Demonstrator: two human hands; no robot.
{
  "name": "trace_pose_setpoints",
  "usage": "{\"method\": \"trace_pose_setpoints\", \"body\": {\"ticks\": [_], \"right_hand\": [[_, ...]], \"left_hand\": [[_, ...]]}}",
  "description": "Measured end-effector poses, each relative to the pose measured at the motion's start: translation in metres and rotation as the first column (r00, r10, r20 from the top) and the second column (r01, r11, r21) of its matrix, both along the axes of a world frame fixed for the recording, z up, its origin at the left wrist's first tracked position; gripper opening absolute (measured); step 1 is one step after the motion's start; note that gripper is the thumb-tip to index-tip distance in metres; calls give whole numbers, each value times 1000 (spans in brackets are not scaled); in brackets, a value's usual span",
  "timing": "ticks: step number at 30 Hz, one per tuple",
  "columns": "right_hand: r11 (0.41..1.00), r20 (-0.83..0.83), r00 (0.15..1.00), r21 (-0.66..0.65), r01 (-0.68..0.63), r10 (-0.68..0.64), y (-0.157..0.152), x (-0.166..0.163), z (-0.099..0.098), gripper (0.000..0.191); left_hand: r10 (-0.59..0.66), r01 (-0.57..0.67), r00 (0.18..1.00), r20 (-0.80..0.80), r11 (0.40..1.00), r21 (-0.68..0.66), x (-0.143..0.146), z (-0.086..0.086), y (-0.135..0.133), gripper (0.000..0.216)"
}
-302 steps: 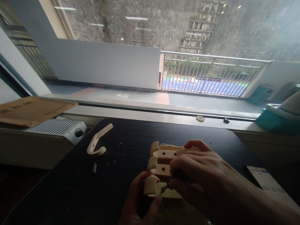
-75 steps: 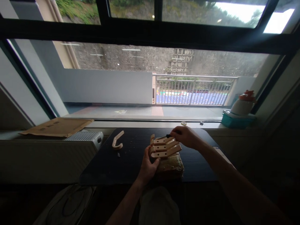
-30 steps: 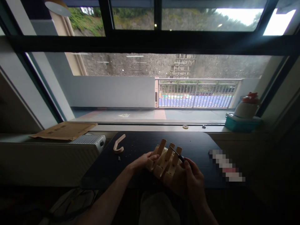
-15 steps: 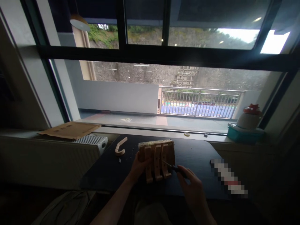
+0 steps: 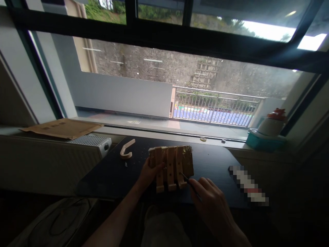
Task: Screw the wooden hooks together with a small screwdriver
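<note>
A wooden board (image 5: 188, 163) with three wooden hooks side by side on it is tilted up over the dark table. My left hand (image 5: 147, 174) grips the board at its left side, the thumb lying over the leftmost hook (image 5: 159, 176). In my right hand (image 5: 209, 199) is a dark-handled screwdriver (image 5: 189, 181). Its tip meets the lower part of the rightmost hook (image 5: 179, 164), near a hole; whether a screw sits there is too small to tell. The middle hook (image 5: 170, 168) shows dark holes. A loose wooden hook (image 5: 125, 154) lies left of the board, with small screws (image 5: 125, 164) near it.
The dark table (image 5: 210, 161) stands against a window sill. Behind its left edge are a radiator (image 5: 88, 142) and a brown envelope (image 5: 64, 127). On the right sill, a white bottle with a red lid (image 5: 271, 125) stands on a teal box (image 5: 264, 140). A blurred-out item (image 5: 248, 185) lies at the table's right edge.
The view has tipped downward. The board has turned so more of its face shows, and the screwdriver tip has moved from the middle to the lower part of the rightmost hook.
</note>
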State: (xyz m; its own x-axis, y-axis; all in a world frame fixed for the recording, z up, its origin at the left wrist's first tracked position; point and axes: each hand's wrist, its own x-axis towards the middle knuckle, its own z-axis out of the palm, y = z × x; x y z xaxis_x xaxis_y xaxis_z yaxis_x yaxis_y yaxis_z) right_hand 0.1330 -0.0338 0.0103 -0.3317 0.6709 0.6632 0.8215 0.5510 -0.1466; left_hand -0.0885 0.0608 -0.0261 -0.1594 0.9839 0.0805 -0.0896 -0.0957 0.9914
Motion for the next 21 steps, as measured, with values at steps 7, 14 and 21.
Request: {"method": "trace_pose_setpoints", "body": {"ticks": [7,14,21], "right_hand": [[998,140,989,32,-46,41,10,2,8,17],[997,309,950,46,-64,46,12,6,20,13],[993,515,851,-4,-119,104,22,9,37,16]], "left_hand": [[17,-17,1000,-11,1000,-21,0,-2,2,54],[8,-9,999,-37,1000,-27,-2,-4,3,54],[-13,13,1000,-2,1000,-9,-2,-9,5,55]]}}
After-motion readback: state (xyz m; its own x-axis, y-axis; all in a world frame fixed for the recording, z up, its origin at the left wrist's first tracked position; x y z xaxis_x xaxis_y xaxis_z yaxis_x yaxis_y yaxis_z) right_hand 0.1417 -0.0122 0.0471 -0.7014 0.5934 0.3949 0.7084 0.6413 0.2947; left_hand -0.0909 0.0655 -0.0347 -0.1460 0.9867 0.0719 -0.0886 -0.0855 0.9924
